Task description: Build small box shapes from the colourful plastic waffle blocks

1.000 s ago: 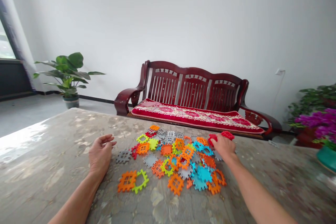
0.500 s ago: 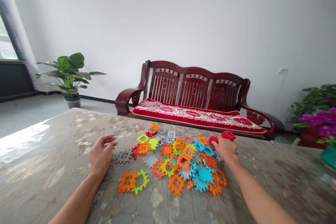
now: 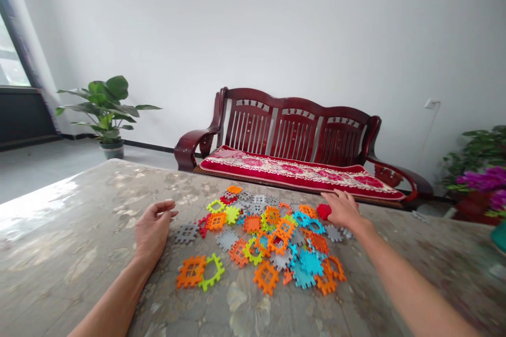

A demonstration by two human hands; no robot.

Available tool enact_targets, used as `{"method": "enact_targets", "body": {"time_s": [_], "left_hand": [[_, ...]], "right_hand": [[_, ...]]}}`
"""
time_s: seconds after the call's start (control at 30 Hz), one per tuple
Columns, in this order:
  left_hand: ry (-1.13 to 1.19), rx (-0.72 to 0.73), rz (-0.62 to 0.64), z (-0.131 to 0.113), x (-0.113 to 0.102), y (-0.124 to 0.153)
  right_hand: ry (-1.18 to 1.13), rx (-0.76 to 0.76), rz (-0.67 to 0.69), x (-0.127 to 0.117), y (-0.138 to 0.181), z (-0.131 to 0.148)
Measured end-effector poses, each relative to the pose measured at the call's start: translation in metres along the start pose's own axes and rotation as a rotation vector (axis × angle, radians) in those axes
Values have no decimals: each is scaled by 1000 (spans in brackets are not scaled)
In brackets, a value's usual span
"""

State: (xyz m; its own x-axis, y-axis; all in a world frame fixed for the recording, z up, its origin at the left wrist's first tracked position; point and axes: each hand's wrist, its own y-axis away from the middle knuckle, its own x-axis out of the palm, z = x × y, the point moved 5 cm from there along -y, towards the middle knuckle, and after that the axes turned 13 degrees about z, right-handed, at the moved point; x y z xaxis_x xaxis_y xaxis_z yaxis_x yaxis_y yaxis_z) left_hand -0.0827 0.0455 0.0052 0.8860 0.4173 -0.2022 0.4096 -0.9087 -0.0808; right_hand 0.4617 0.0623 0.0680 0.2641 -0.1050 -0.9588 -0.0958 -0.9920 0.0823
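My left hand (image 3: pixel 153 227) rests on its side on the table, left of the pieces, holding nothing. Its fingers are loosely bent with a gap to the thumb. Closest to it is a grey toothed window piece (image 3: pixel 186 233). My right hand (image 3: pixel 343 210) lies at the far right of the pile, fingers stretched out, beside a red toothed piece (image 3: pixel 324 211). What is under its palm is mostly hidden. Between the hands spread flat interlocking plastic pieces, among them an orange window piece (image 3: pixel 191 271), a lime green frame (image 3: pixel 213 272) and a blue square (image 3: pixel 311 261).
A patterned cloth covers the table (image 3: pixel 87 253). Behind it stands a dark red wooden bench (image 3: pixel 294 137) with a red floral cushion (image 3: pixel 292 168). A potted plant (image 3: pixel 110 110) is at the left, purple flowers (image 3: pixel 480 179) at the right.
My right hand has shifted and its fingers have straightened. The red piece seen beyond it before is now mostly covered by the hand. My left hand stays in place.
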Motion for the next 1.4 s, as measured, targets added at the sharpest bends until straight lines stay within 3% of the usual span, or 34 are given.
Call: {"method": "enact_targets", "body": {"time_s": [0.3,0.63,1.0,1.4], "left_hand": [[-42,0,15,-3,1,3],[-72,-20,52,-1,3,1],[-125,-33,49,-1,3,1],[-171,-34,61,-8,4,6]], "right_hand": [[23,-118,113,16,-16,-6],[-34,-113,40,29,-25,-18],[-51,-204,-2,21,-23,-13],[-42,-208,148,22,-28,-8]]}}
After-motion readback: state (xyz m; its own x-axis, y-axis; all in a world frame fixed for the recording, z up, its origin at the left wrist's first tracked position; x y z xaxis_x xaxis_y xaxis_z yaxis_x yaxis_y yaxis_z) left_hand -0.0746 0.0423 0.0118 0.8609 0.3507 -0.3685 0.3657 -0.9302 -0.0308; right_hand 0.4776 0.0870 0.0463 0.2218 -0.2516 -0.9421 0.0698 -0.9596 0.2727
